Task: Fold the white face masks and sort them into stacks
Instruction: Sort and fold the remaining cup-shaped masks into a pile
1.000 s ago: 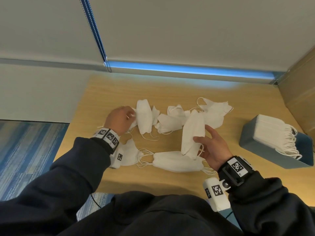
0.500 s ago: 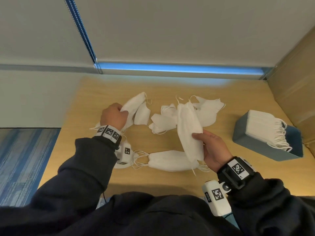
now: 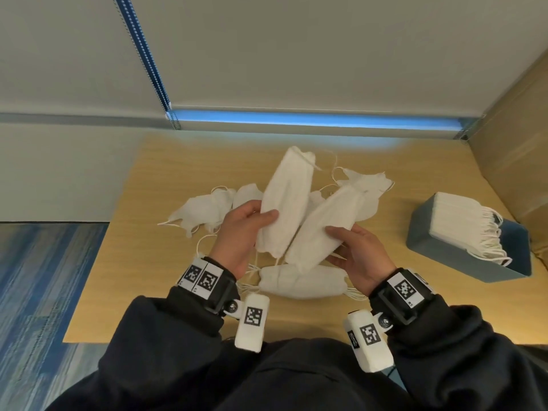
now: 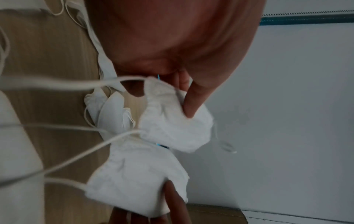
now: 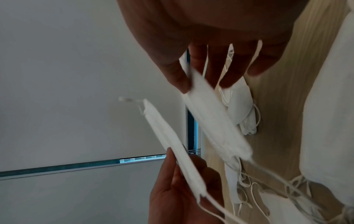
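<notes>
My left hand [image 3: 263, 216] pinches a folded white mask [image 3: 286, 200] by its lower half and holds it upright above the wooden table [image 3: 148, 262]. My right hand [image 3: 335, 244] grips a second folded mask [image 3: 323, 229], tilted, with its lower end touching the first. In the left wrist view my thumb presses into the left mask [image 4: 172, 121]. In the right wrist view the right mask [image 5: 214, 121] sits between thumb and fingers. A third folded mask [image 3: 302, 281] lies flat below both hands. Loose masks lie at the back left [image 3: 204, 209] and back right [image 3: 370, 188].
A blue-grey box [image 3: 439, 253] at the right holds a stack of folded masks [image 3: 465, 221] with ear loops hanging out. A cardboard wall [image 3: 516, 137] stands at the far right. The table's left edge drops to blue carpet [image 3: 44, 277].
My left hand lifted a mask from the back-left pile and carried it to the centre. My right hand tilted its mask toward it, and the two masks now meet.
</notes>
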A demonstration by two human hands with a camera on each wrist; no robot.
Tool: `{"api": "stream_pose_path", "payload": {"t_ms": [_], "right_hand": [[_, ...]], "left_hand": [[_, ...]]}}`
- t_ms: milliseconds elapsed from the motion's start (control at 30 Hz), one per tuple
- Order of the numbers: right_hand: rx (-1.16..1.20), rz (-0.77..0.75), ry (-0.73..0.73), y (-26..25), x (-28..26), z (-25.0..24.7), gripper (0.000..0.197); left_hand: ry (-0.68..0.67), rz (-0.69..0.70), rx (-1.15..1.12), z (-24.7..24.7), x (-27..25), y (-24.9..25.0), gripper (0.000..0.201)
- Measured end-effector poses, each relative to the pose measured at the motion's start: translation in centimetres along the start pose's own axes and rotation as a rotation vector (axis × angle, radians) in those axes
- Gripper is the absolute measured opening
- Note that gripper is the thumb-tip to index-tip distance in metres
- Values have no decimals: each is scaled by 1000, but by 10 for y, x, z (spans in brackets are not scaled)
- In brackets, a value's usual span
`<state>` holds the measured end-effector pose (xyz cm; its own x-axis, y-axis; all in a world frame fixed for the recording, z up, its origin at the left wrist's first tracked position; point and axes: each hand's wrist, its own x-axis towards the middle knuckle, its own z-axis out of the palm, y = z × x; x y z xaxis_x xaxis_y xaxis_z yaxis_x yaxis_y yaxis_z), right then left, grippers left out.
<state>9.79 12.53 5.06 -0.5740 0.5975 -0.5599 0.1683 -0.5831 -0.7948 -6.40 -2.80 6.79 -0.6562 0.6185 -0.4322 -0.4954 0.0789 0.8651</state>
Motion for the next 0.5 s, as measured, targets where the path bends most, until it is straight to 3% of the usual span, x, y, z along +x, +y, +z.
{"api": "stream_pose_path", "payload": {"t_ms": [200,333,433,500], "right_hand": [[94,49,41,4,4,-4,18],[251,71,35,5,5,5,29],[319,64,39,8,6,16,28],[317,47,28,10,5,24,24]], "left_hand": [[-36,-20,-32,-4,-3,6,39],[14,-62,-298,2,-5,4,33],[10,-132,-512,13,-7,-1,25],[56,-156,-536,18,-7,-6,26]]}}
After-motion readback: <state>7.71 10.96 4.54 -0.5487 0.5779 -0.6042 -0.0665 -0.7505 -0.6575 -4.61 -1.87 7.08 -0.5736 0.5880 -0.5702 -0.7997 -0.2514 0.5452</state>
